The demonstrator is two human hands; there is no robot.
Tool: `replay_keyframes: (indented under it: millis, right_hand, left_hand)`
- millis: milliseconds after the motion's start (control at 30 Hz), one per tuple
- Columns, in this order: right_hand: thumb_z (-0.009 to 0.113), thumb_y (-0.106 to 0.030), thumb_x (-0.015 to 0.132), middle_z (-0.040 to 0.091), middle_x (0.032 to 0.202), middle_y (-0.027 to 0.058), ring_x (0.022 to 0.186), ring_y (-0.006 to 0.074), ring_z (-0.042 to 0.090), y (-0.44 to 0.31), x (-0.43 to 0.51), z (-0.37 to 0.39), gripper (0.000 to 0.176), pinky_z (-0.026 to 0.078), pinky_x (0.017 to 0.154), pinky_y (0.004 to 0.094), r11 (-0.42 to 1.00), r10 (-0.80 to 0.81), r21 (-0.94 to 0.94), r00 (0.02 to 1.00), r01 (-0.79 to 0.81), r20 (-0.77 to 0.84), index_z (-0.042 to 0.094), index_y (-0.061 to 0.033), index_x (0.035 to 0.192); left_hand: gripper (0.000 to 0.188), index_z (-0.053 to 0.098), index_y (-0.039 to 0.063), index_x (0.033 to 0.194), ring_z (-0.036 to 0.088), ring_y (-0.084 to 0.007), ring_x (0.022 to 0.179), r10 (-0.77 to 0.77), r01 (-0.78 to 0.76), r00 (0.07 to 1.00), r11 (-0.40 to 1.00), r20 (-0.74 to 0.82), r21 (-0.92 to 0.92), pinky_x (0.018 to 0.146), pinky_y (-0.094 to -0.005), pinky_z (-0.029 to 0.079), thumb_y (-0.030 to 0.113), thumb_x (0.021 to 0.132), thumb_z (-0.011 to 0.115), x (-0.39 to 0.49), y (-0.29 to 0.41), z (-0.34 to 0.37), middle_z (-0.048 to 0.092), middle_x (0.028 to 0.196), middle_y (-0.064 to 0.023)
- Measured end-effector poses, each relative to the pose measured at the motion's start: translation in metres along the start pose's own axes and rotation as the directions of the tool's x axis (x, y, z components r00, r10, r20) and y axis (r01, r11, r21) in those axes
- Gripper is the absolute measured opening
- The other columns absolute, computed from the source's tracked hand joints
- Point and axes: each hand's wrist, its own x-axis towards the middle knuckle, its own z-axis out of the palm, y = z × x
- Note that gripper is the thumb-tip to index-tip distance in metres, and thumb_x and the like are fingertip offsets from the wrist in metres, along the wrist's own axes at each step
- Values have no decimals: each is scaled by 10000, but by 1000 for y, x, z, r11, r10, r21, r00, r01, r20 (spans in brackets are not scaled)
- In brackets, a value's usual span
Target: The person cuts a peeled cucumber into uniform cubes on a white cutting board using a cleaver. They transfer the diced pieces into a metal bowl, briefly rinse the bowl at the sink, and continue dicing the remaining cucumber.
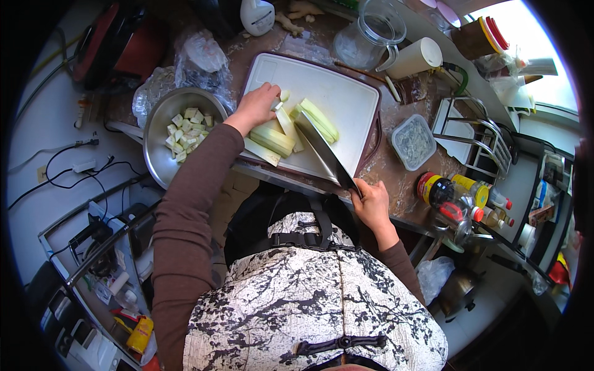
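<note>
My right hand [370, 204] grips the handle of a broad kitchen cleaver [325, 150], whose blade lies slanted over the white cutting board [352, 97] with a dark rim. The blade's tip end is beside a long pale green peeled vegetable piece [320, 121]. My left hand [260, 104] is at the board's left side, its fingertips at small cut pieces; whether it grips one is hard to tell. Below its fingers lie several more long pieces [271, 140]. Diced pale cubes [188, 132] sit in a steel bowl [155, 162] to the left.
Plastic bags [202, 60] lie behind the bowl. A glass pitcher [359, 44] and a white cup [415, 58] stand beyond the board. To the right are a lidded plastic container [413, 141], a metal rack [482, 134] and sauce bottles [441, 190]. The counter edge runs before me.
</note>
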Motion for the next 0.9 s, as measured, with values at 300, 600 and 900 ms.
replay_keyframes:
  millis: [300, 600, 900]
  right_hand:
    - [677, -93, 787, 573, 567, 96, 563, 296, 572, -1, 0, 0, 154, 387, 659, 371, 1000, 2, 8, 1000, -2, 2, 653, -98, 939]
    - [671, -105, 798, 571, 569, 97, 571, 297, 573, -2, 2, 0, 137, 390, 660, 377, 1000, 0, 1, 1000, 0, 28, 652, -99, 934]
    - [672, -102, 804, 598, 601, 91, 552, 312, 532, -2, 0, 0, 160, 380, 647, 380, 1000, -25, -19, 1000, 25, 7, 657, -103, 962]
  left_hand:
    - [468, 556, 114, 1106, 589, -345, 1006, 292, -301, 951, 949, 102, 96, 860, -423, 492, 11, 683, 727, 22, -3, -3, 551, 1093, -108]
    - [182, 604, 78, 900, 585, -330, 876, 44, -39, 998, 994, 38, -105, 788, -395, 476, 19, 732, 638, 11, -14, 3, 554, 1015, -112]
    - [138, 629, 43, 874, 606, -310, 861, -227, 102, 821, 961, -525, -255, 741, -368, 514, 22, 738, 633, -89, -17, -84, 569, 925, -113]
